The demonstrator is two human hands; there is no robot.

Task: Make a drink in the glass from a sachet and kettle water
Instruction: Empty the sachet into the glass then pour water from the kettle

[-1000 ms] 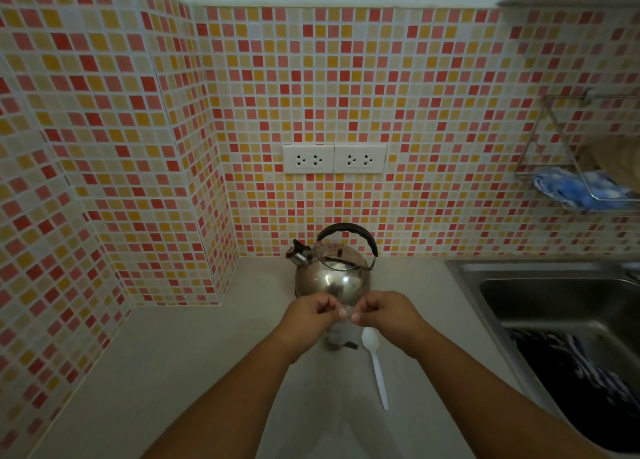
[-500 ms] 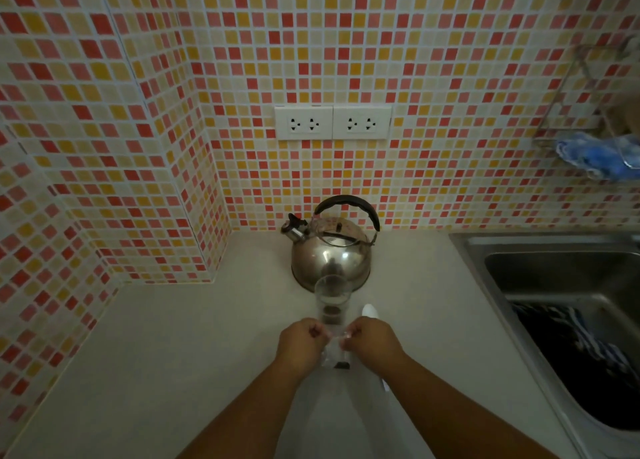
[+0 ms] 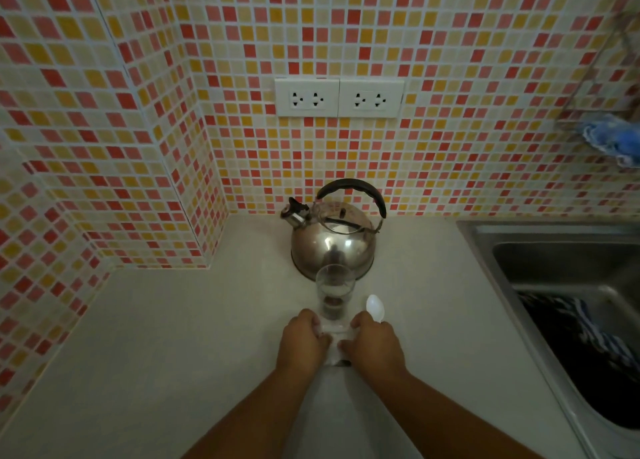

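A clear glass (image 3: 334, 292) stands on the pale counter (image 3: 173, 337) with a little brown powder at its bottom. Just behind it is a steel kettle (image 3: 333, 247) with a black handle. My left hand (image 3: 302, 342) and my right hand (image 3: 373, 344) are side by side in front of the glass, both pinching a small clear sachet (image 3: 334, 346) between them. A white plastic spoon (image 3: 375, 307) lies right of the glass, its handle hidden under my right hand.
A steel sink (image 3: 568, 285) holding a dark striped cloth (image 3: 588, 334) is sunk into the counter at the right. Two wall sockets (image 3: 339, 97) sit above the kettle. A wire rack with a blue cloth (image 3: 613, 140) hangs at the upper right. The tiled wall juts out at the left.
The view has tilted down and closer to the counter. Both hands, still pinching the sachet, have come down from over the glass to just in front of it.
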